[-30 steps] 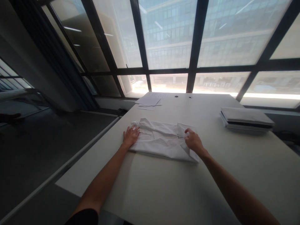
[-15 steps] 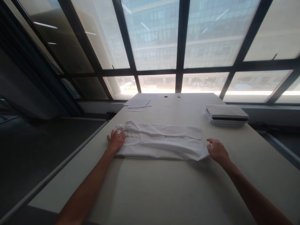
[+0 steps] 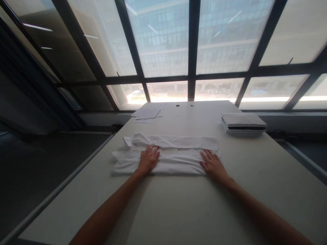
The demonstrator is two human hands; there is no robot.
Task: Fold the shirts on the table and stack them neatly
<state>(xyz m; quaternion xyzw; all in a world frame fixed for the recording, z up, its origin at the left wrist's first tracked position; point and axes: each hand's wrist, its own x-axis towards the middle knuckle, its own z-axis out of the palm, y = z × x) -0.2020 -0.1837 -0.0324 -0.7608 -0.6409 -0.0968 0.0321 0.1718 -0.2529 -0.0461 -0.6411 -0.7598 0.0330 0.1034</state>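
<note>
A white garment (image 3: 178, 164), which looks like a shirt, lies folded into a long strip across the white table (image 3: 173, 211). Its left end is loose and crumpled, while the right end is squared off. My left hand (image 3: 149, 158) rests flat on the cloth left of its middle, fingers spread. On the right part of the strip lies my right hand (image 3: 213, 165), palm down with its fingers stretched out. Neither hand grips the cloth.
A stack of folded cloths (image 3: 243, 124), pale with one dark layer, stands at the right edge of the table. Several sheets of paper (image 3: 146, 112) lie at the far left. Beyond the table's far end are dark-framed windows (image 3: 167, 41).
My left hand has moved right from the garment's left end toward its middle. The right hand has come left from beside the garment onto it, opening flat. The left end now spreads out farther.
</note>
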